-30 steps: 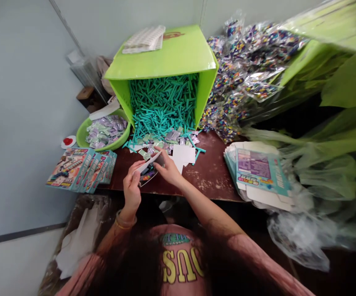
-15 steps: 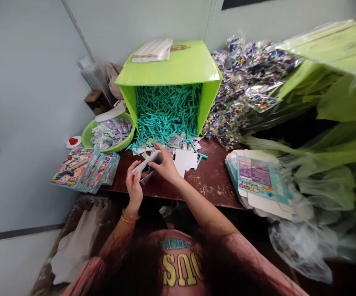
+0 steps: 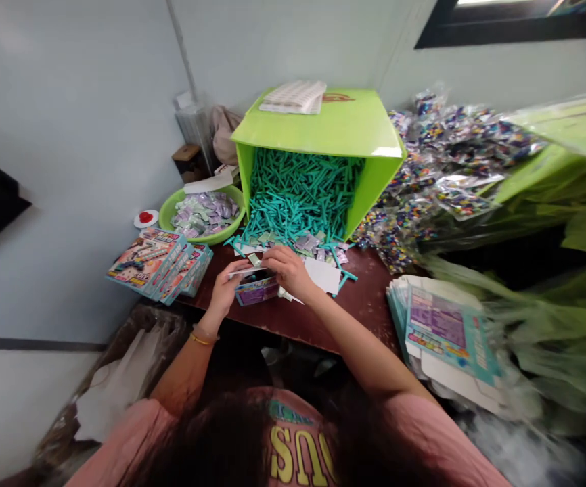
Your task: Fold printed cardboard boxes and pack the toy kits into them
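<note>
Left hand (image 3: 227, 287), right hand (image 3: 287, 270), small box (image 3: 257, 291) between (gripped)

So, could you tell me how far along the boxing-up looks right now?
Done: a row of closed colourful printed boxes leans at the table's left edge. In hand: the left hand and right hand hold a small open printed box. Left: a thick stack of flat unfolded cartons on the right, and the tipped green bin looks full of teal plastic sticks.
</note>
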`<state>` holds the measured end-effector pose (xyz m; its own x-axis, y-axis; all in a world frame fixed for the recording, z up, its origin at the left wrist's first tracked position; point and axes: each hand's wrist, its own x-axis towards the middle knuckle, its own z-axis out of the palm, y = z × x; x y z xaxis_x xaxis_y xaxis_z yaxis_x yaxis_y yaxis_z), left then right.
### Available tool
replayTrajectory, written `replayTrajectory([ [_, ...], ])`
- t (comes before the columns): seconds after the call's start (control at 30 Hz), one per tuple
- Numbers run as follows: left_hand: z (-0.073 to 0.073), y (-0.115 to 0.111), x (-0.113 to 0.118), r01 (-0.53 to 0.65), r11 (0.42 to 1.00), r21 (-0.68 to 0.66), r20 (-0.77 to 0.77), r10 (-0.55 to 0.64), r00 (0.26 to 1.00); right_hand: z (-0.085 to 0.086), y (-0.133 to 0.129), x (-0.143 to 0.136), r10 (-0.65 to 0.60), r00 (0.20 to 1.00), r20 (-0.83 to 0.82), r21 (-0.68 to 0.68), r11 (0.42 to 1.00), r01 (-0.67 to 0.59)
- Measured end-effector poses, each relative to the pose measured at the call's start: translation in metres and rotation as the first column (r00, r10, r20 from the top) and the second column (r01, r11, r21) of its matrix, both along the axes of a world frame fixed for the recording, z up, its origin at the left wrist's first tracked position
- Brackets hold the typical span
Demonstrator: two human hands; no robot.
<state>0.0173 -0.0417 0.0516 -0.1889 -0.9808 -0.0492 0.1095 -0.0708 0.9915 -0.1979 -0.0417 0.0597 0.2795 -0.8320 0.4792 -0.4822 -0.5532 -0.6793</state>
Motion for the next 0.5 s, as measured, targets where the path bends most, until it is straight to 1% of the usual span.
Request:
replayTrajectory([
  [0.03, 0.000, -0.001, 0.001, 0.002, 1.000, -0.020, 0.011, -0.002, 1.000, 0.003, -0.001, -0.001, 0.081, 0.992, -0.094, -0.042, 0.995, -0.085],
  [0.07, -0.001, -0.001, 0.001, -0.003, 0.999, -0.036, 0.026, 0.004, 1.000, 0.006, -0.001, -0.002, 0.147, 0.976, -0.161, -0.050, 0.986, -0.157],
  [0.1, -0.003, -0.002, 0.002, -0.006, 0.999, -0.048, 0.041, 0.008, 0.999, 0.009, -0.001, -0.003, 0.183, 0.963, -0.198, -0.044, 0.980, -0.195],
  [0.13, -0.004, -0.003, 0.002, -0.006, 0.998, -0.055, 0.054, 0.009, 0.998, 0.011, 0.000, -0.004, 0.192, 0.957, -0.216, -0.031, 0.979, -0.203],
  [0.27, -0.011, -0.008, 0.003, 0.015, 1.000, -0.013, 0.031, -0.014, 0.999, 0.018, 0.002, -0.001, 0.158, 0.965, -0.208, 0.058, 0.987, -0.150],
  [0.37, -0.014, -0.010, 0.004, 0.046, 0.999, 0.007, 0.005, -0.046, 0.999, 0.017, 0.001, 0.007, 0.109, 0.979, -0.171, 0.106, 0.990, -0.091],
  [0.43, -0.016, -0.008, 0.004, 0.047, 0.999, -0.019, 0.003, -0.047, 0.999, 0.015, -0.002, 0.012, 0.057, 0.988, -0.144, 0.106, 0.993, -0.042],
  [0.5, -0.018, -0.004, 0.005, 0.012, 0.997, -0.073, -0.017, -0.013, 1.000, 0.013, -0.003, 0.014, 0.034, 0.989, -0.146, 0.084, 0.996, -0.022],
])
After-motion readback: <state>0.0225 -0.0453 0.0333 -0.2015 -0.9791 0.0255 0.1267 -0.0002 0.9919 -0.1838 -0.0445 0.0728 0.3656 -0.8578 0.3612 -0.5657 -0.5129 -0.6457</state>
